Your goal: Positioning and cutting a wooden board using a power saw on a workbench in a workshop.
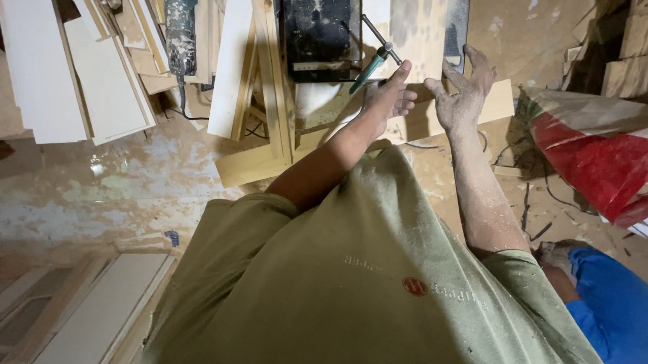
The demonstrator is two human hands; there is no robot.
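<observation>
Left hand (389,98) resting loosely curled on wooden board (483,102), forefinger touching green-handled clamp (371,65), gripping nothing. Right hand (463,89) hovering spread wide, empty, over same board lying on bench (266,153).

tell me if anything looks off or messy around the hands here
Nothing looks broken, but it is untidy. Sawdust coats the right hand and forearm, and the floor is stained and patchy. Boards lean in a loose pile. The left hand rests by a green-handled clamp.
</observation>
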